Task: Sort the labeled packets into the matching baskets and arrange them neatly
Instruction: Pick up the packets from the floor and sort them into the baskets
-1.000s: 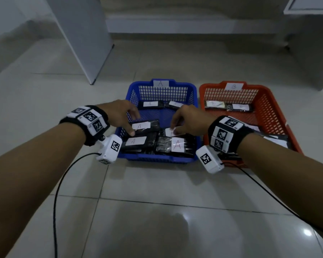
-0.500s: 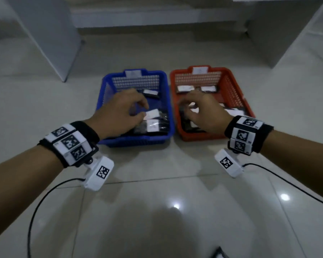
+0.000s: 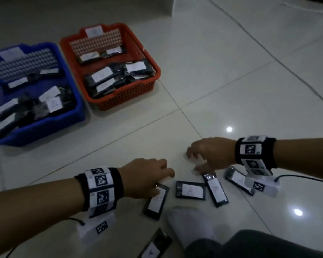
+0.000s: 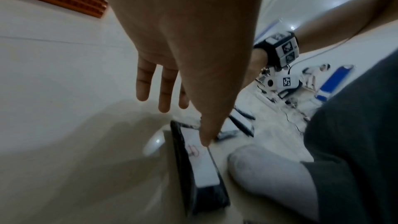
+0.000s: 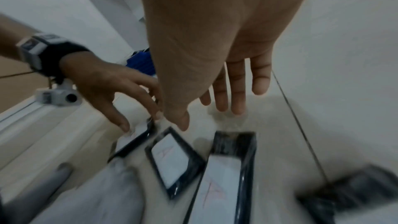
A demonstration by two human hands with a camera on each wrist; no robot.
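Several black packets with white labels lie loose on the floor by my knees. My left hand [image 3: 163, 180] is over one packet [image 3: 157, 200], fingers straight, and its thumb [image 4: 204, 135] touches the label [image 4: 200, 163]. My right hand [image 3: 194, 162] hovers with fingers spread just above the top end of an A-labelled packet [image 3: 215, 189], holding nothing. Between them lies another A packet [image 3: 190, 189], also visible as the A packet [image 5: 172, 161] in the right wrist view. The blue basket [image 3: 67, 120] and the orange basket [image 3: 119, 99] stand at the far left, both with packets inside.
A further packet [image 3: 239, 180] lies under my right wrist and one more [image 3: 155, 246] at the bottom edge. My white-socked foot [image 3: 190, 226] and dark trouser leg [image 3: 259, 244] sit close to the packets. Glossy tiled floor [image 3: 231, 81] stretches around.
Both hands have left the baskets and come down to the loose packets on the floor nearer me. The view has swung right, so the baskets now sit far left.
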